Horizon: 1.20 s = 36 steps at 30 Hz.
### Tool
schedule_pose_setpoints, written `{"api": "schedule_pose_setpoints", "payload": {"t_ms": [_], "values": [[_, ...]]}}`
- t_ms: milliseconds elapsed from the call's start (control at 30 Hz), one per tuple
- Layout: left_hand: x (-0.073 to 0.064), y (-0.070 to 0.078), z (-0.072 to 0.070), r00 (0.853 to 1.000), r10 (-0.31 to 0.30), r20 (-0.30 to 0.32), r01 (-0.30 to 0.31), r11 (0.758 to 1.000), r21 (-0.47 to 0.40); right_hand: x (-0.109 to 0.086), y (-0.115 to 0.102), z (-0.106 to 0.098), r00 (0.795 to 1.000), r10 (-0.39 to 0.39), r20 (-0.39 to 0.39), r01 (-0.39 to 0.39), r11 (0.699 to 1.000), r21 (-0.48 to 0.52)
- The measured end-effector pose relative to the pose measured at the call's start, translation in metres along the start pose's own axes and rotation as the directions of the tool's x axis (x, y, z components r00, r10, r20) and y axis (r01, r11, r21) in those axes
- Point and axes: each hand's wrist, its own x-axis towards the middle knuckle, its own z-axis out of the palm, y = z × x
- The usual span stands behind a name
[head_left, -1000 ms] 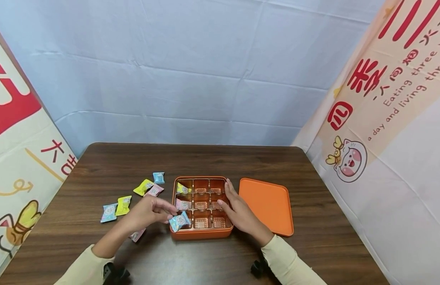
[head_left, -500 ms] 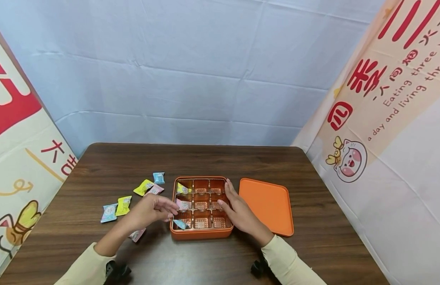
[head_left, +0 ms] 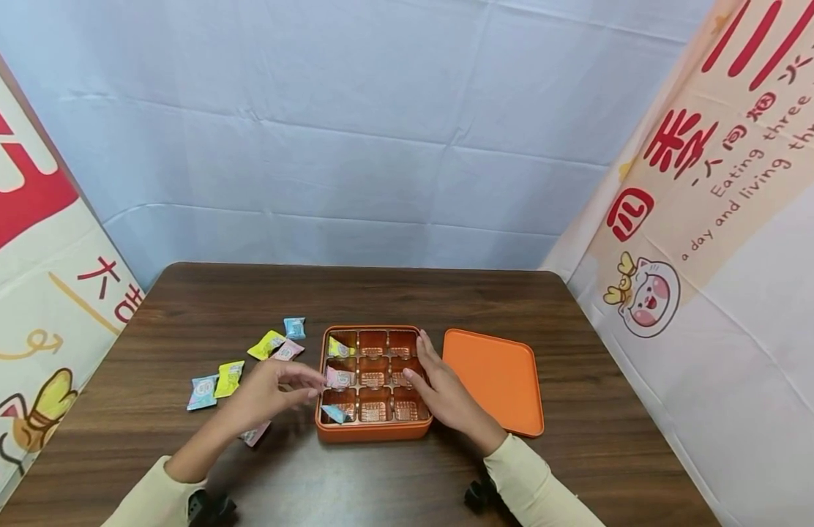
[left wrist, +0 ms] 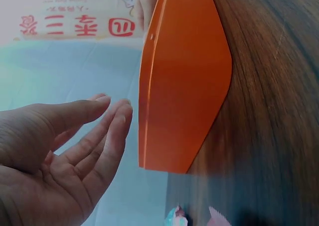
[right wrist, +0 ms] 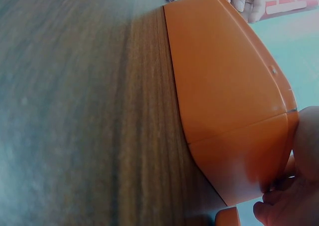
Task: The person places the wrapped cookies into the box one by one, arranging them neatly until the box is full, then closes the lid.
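My left hand (head_left: 271,395) hovers just off the left side of an orange box (head_left: 374,433), fingers loosely bent and holding nothing. In the left wrist view, a gap shows between the left fingertips (left wrist: 122,106) and the box wall. My right hand (head_left: 449,391) holds the box's right side, thumb over the rim and fingers along the outer wall. The box's compartment tray carries three wrapped candies in its left column: a yellow candy (head_left: 340,348) at the back, a pink candy (head_left: 340,378) in the middle, and a blue candy (head_left: 335,414) tilted in front.
Left of the box lie more wrapped candies: a blue one (head_left: 294,328), a yellow one (head_left: 266,344), a pink one (head_left: 288,350), another yellow (head_left: 230,379) and another blue (head_left: 203,393). A pink candy (head_left: 255,436) is partly hidden. An orange lid (head_left: 495,377) lies at right.
The blue candy has left my left hand and now sits in the front left compartment. That hand has drawn back slightly to the left. My right hand stays on the box.
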Motion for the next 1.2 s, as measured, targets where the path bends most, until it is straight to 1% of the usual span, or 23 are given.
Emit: {"api": "schedule_pose_setpoints", "payload": {"t_ms": [67, 233, 500, 600, 733, 833, 1000, 1067, 1200], "values": [[-0.002, -0.002, -0.003, 1.000, -0.008, -0.013, 0.008, 1.000, 0.008, 0.000, 0.000, 0.000, 1.000, -0.003, 0.002, 0.003, 1.000, 0.001], [-0.007, -0.007, -0.011, 0.999, -0.034, -0.022, 0.035, 0.999, 0.010, 0.000, 0.001, -0.001, 1.000, -0.001, 0.002, 0.001, 1.000, -0.004], [-0.012, -0.014, -0.021, 0.999, -0.026, -0.032, 0.028, 0.996, 0.083, 0.000, 0.001, -0.001, 1.000, 0.003, -0.002, -0.003, 1.000, -0.007], [-0.014, -0.017, -0.023, 0.999, -0.033, -0.035, 0.035, 0.996, 0.084, 0.000, 0.001, -0.001, 1.000, 0.001, 0.001, -0.001, 1.000, 0.000], [-0.017, -0.021, -0.025, 1.000, -0.022, -0.020, 0.023, 0.998, 0.061, 0.000, 0.000, -0.001, 1.000, 0.000, 0.001, 0.000, 1.000, -0.001], [-0.020, -0.023, -0.027, 1.000, -0.006, -0.018, 0.007, 0.996, 0.086, 0.000, 0.000, -0.002, 1.000, 0.001, 0.002, -0.001, 1.000, -0.007], [-0.026, -0.027, -0.031, 1.000, -0.006, -0.024, 0.010, 0.989, 0.149, 0.000, -0.001, -0.001, 1.000, -0.002, -0.001, 0.002, 1.000, -0.009], [-0.029, -0.029, -0.034, 0.999, -0.011, -0.032, 0.016, 0.986, 0.168, 0.000, 0.000, -0.001, 1.000, -0.005, -0.001, 0.005, 1.000, -0.009], [-0.036, -0.034, -0.038, 0.998, 0.002, -0.067, 0.012, 0.977, 0.211, 0.000, 0.001, 0.000, 1.000, -0.013, -0.003, 0.013, 1.000, -0.012]]}}
